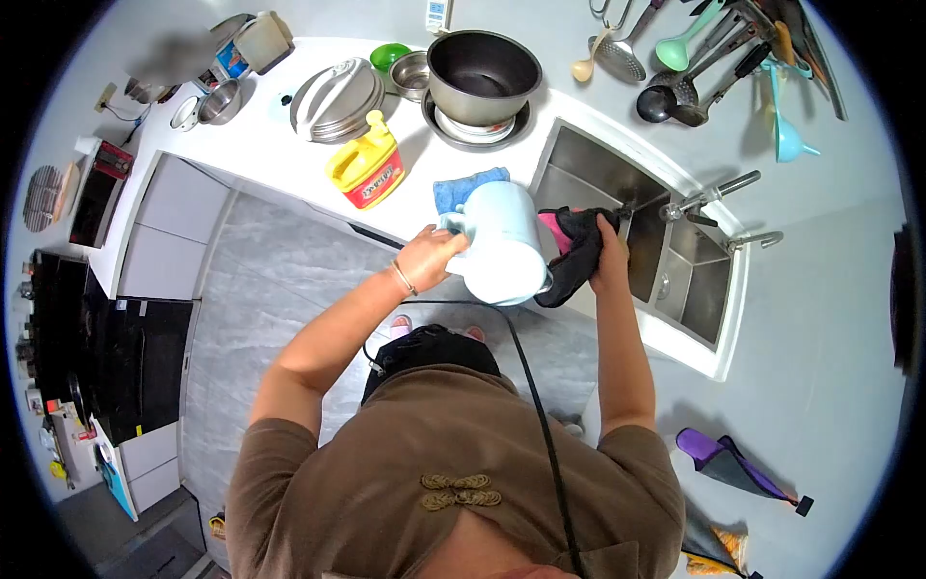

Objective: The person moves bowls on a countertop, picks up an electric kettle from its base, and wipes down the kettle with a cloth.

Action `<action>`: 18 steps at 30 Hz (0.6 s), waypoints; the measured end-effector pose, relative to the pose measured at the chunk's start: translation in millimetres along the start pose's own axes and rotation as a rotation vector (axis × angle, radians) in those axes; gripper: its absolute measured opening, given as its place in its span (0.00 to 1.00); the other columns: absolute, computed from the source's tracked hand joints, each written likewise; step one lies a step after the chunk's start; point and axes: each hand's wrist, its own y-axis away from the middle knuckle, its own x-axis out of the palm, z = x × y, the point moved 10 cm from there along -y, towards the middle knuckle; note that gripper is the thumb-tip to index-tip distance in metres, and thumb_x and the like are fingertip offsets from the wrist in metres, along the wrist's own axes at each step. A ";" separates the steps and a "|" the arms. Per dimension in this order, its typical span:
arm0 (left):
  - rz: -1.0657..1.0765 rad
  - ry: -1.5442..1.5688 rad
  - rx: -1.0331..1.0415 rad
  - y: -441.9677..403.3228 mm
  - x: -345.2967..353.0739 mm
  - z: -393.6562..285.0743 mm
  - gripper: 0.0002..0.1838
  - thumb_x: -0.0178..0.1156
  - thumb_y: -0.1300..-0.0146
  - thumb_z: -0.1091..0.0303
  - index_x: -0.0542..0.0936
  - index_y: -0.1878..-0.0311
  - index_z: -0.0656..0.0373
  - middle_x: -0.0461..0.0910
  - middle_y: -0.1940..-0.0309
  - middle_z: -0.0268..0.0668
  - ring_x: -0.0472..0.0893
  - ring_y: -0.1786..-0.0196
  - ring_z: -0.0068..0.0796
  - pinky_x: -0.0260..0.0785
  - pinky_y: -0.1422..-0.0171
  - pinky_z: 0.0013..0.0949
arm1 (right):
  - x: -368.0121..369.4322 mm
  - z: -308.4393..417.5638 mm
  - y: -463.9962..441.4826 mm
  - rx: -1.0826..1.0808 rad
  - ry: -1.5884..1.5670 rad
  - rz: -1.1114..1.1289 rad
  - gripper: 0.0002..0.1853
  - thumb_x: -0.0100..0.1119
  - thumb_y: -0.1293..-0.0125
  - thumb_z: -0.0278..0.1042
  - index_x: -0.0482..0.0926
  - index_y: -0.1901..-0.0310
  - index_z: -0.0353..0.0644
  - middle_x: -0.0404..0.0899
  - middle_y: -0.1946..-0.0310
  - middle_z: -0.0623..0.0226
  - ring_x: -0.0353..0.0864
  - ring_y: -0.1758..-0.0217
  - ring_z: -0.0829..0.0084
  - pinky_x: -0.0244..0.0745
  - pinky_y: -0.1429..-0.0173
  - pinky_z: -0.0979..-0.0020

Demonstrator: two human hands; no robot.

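My left hand is closed around the handle of a light-blue kettle, which is held tilted in front of me, over the counter's front edge. In my right hand is a bunched black cloth with a pink patch, close against the kettle's right side. I cannot tell whether the cloth touches the kettle. Just behind the kettle lies a folded blue cloth on the white counter.
A double steel sink with faucets is at the right. A yellow bottle, a large pot and stacked lids stand on the counter. Ladles hang on the wall. A black cable runs across my front.
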 end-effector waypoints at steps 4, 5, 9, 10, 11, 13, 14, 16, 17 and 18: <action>-0.146 0.189 -0.277 -4.2 -7.8 29.4 0.22 0.68 0.54 0.73 0.69 0.56 0.55 0.79 0.65 0.44 0.80 0.57 0.48 0.70 0.50 0.41 | -9.3 -0.4 -0.7 -0.088 -0.135 0.015 0.20 0.51 0.28 0.44 0.77 0.48 0.35 0.82 0.54 0.59 0.82 0.52 0.66 0.78 0.46 0.67; -0.198 0.289 -0.414 -3.5 -9.0 43.2 0.22 0.68 0.53 0.72 0.69 0.57 0.56 0.79 0.64 0.45 0.80 0.57 0.50 0.71 0.51 0.40 | -11.1 -3.8 -1.6 -0.088 -0.138 0.015 0.20 0.51 0.28 0.44 0.77 0.48 0.35 0.82 0.54 0.59 0.82 0.52 0.66 0.78 0.46 0.67; -0.424 0.414 -0.515 -12.1 -16.8 86.2 0.20 0.67 0.53 0.71 0.69 0.57 0.58 0.78 0.67 0.43 0.81 0.61 0.38 0.72 0.52 0.34 | -32.9 -32.3 -10.4 -0.050 -0.238 -0.089 0.20 0.50 0.28 0.45 0.78 0.47 0.37 0.83 0.56 0.61 0.83 0.55 0.67 0.79 0.50 0.68; -0.417 0.416 -0.613 -11.1 -13.3 100.9 0.21 0.67 0.55 0.72 0.69 0.57 0.57 0.79 0.69 0.46 0.82 0.62 0.43 0.73 0.53 0.37 | -45.1 -37.8 -12.4 -0.049 -0.224 -0.175 0.21 0.49 0.27 0.47 0.78 0.47 0.37 0.83 0.58 0.63 0.83 0.59 0.68 0.79 0.55 0.69; -0.412 0.415 -0.607 -12.5 -12.6 106.4 0.21 0.67 0.55 0.72 0.69 0.57 0.57 0.79 0.69 0.46 0.82 0.62 0.43 0.73 0.53 0.37 | -50.4 -43.0 -13.1 -0.053 -0.229 -0.180 0.21 0.49 0.27 0.47 0.78 0.47 0.37 0.83 0.58 0.63 0.83 0.59 0.68 0.79 0.55 0.69; -0.423 0.481 -0.664 -12.4 -17.7 112.4 0.21 0.67 0.56 0.72 0.70 0.58 0.58 0.80 0.69 0.42 0.81 0.64 0.35 0.73 0.54 0.34 | -34.2 -49.4 -3.2 -0.048 -0.053 -0.137 0.21 0.50 0.28 0.48 0.78 0.47 0.38 0.83 0.60 0.64 0.83 0.63 0.70 0.79 0.58 0.70; -0.454 0.494 -0.648 -14.8 -21.7 110.4 0.21 0.66 0.57 0.73 0.70 0.57 0.59 0.79 0.70 0.39 0.78 0.67 0.30 0.73 0.57 0.31 | -42.7 -69.8 -12.3 -0.013 -0.019 -0.144 0.22 0.51 0.29 0.50 0.78 0.48 0.39 0.82 0.61 0.65 0.82 0.63 0.72 0.77 0.60 0.71; -0.434 0.480 -0.664 -20.4 -22.8 109.6 0.21 0.65 0.57 0.74 0.70 0.57 0.60 0.78 0.71 0.39 0.78 0.68 0.30 0.73 0.59 0.30 | -17.3 -85.8 -6.0 0.048 0.154 -0.031 0.23 0.52 0.29 0.50 0.78 0.46 0.38 0.82 0.60 0.65 0.81 0.62 0.74 0.77 0.58 0.72; -0.429 0.468 -0.681 -23.2 -23.9 109.7 0.22 0.65 0.57 0.74 0.70 0.56 0.60 0.77 0.72 0.39 0.77 0.69 0.31 0.72 0.60 0.30 | -5.8 -98.1 -7.9 0.066 0.226 0.040 0.23 0.52 0.28 0.50 0.78 0.45 0.38 0.82 0.59 0.65 0.81 0.61 0.74 0.76 0.56 0.73; -0.415 0.515 -0.720 -24.6 -20.6 110.6 0.24 0.65 0.57 0.73 0.70 0.54 0.62 0.76 0.73 0.41 0.77 0.70 0.31 0.72 0.62 0.30 | -2.6 -107.5 -17.5 -0.033 0.356 0.041 0.23 0.51 0.28 0.50 0.77 0.44 0.38 0.82 0.58 0.65 0.80 0.59 0.75 0.75 0.53 0.73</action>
